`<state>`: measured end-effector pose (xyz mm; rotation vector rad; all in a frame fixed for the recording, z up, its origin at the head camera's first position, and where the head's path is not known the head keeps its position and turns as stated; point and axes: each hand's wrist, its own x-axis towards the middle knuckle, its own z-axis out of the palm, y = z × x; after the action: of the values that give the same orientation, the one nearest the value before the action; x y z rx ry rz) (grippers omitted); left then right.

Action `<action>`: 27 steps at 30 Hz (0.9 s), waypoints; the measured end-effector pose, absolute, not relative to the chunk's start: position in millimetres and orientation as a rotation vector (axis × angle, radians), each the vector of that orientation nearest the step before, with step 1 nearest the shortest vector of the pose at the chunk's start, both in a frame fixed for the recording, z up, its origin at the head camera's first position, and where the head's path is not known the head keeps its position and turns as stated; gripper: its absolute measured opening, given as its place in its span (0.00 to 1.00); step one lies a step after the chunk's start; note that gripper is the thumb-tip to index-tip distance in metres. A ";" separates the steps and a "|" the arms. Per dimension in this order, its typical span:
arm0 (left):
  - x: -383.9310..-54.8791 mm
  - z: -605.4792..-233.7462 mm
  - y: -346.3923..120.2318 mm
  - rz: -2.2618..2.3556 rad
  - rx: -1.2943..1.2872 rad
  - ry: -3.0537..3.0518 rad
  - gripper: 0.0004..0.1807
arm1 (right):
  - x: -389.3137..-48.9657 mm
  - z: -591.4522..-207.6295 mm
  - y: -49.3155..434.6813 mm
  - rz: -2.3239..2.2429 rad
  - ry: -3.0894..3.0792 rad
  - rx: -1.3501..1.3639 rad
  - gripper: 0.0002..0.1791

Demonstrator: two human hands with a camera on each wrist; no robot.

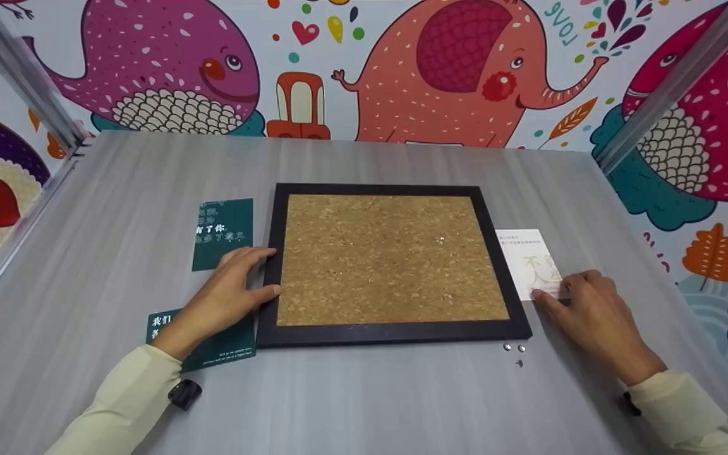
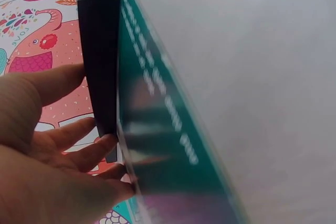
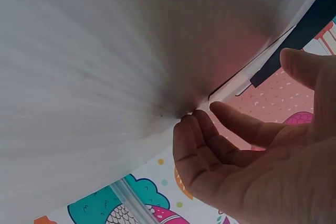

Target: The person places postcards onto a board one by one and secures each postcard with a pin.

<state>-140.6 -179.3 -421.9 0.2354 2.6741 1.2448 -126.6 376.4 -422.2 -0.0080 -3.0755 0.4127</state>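
Observation:
A cork board (image 1: 395,265) in a black frame (image 1: 395,333) lies flat on the table. My left hand (image 1: 228,294) rests at the frame's left side, thumb and index fingertips touching its edge. That hand partly covers a lower dark green card (image 1: 228,347) with white print; another green card (image 1: 228,221) lies just beyond the fingers. My right hand (image 1: 598,316) is at the near right corner of a white printed card (image 1: 522,253), its thumb tip over the card. In the right wrist view, the right hand's fingers (image 3: 191,156) bend loosely near the tabletop.
Several small metal pieces (image 1: 514,349) lie on the table by the frame's near right corner. Grey table surface (image 1: 364,398) stretches in front of the frame. Walls printed with cartoon elephants (image 1: 440,76) and metal posts (image 1: 661,88) border the table.

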 end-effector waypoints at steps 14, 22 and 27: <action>-138.2 -422.9 -176.4 1.173 0.318 2.727 0.38 | -134.7 -421.7 374.1 0.355 -3.117 -0.021 0.36; -137.2 -422.1 -176.8 1.175 0.326 2.729 0.38 | -144.7 -416.4 379.5 0.513 -3.198 -0.165 0.36; -137.3 -421.7 -176.0 1.176 0.317 2.718 0.38 | -146.5 -412.8 384.3 0.632 -3.209 -0.251 0.36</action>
<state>-137.3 -176.0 -421.7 0.3173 2.7175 1.1762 -146.5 384.3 -412.8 -0.2507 -3.2091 0.6317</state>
